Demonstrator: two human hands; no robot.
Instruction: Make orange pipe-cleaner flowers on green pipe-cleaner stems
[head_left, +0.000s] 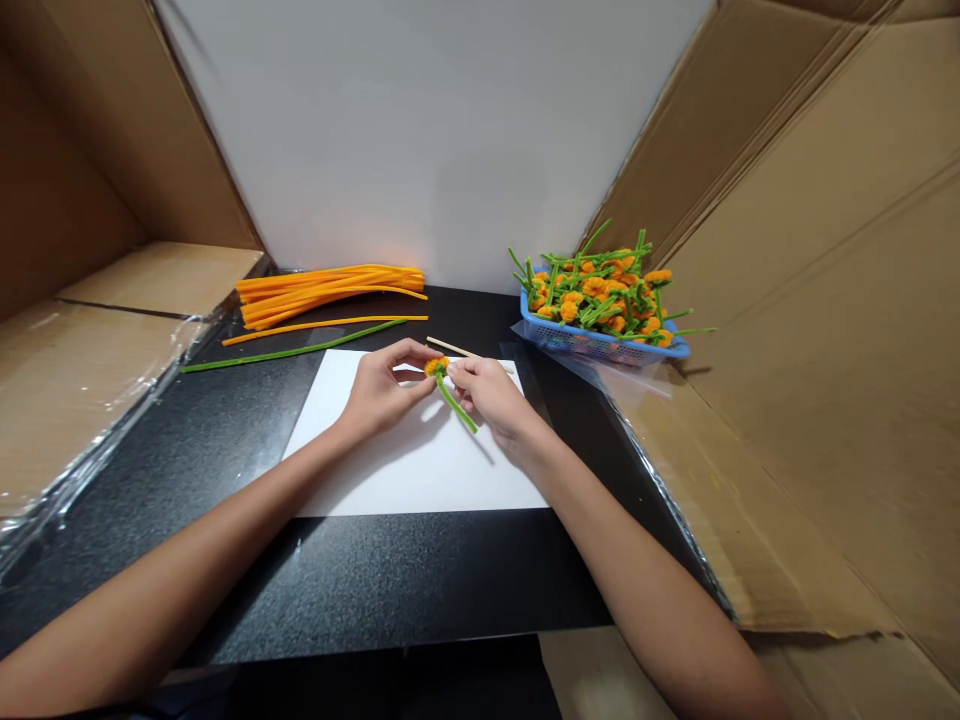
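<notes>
Grip: a pipe-cleaner flower is pinched between left hand and right hand (fingertips pressed together).
Lie: its green stem is held slanting out below the grip.

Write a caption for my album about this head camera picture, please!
Left hand and right hand hold an orange pipe-cleaner flower over white paper.

The place was taken to be a makeshift craft workstation, not a kitchen or lab: a black tabletop was enclosed by cardboard sheets and a white panel, and orange pipe cleaners and pipe-cleaner flowers were kept there.
</notes>
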